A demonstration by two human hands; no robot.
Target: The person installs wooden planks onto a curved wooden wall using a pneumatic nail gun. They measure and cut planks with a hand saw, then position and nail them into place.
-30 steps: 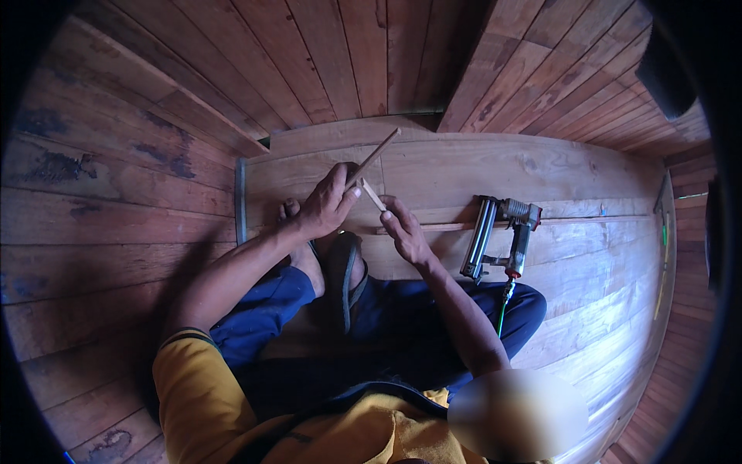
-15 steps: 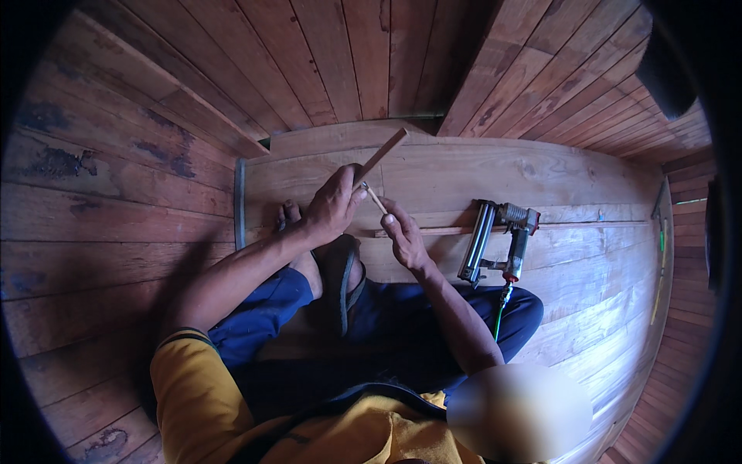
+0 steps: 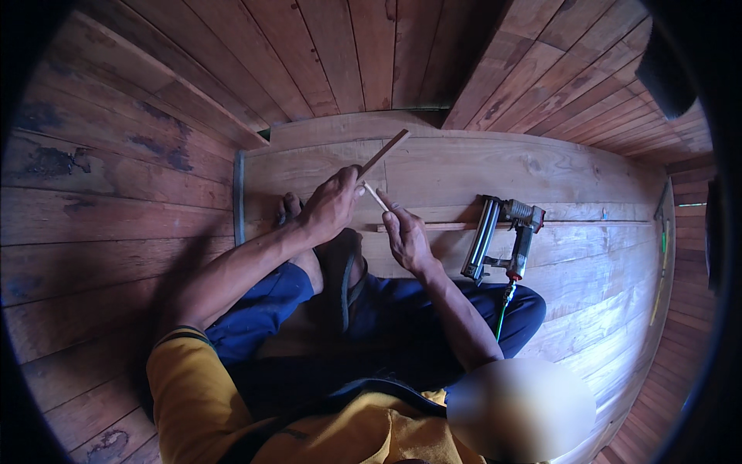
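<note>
My left hand (image 3: 328,203) grips a narrow brown wooden stick (image 3: 389,148) that slants up to the right. My right hand (image 3: 406,236), just below and to the right, is closed on a thin pale stick (image 3: 374,195); its upper end meets the fingertips of my left hand, and I cannot make out exactly what is there. A nail gun (image 3: 522,240) with a green hose (image 3: 504,309) lies right of my right hand, on the pale plank floor (image 3: 456,162). A long wooden strip (image 3: 444,226) runs along the floor behind that hand and beside the gun.
My crossed legs (image 3: 502,305) in blue trousers and a sandaled foot (image 3: 344,278) are below my hands. Wooden plank walls (image 3: 100,201) surround the floor. A grey strip (image 3: 239,197) edges its left side. A dark object (image 3: 665,69) is at the upper right.
Both hands have shifted slightly, and the brown stick's far end is a little farther right than a second ago. Both grips continue, and the nail gun stays on the floor.
</note>
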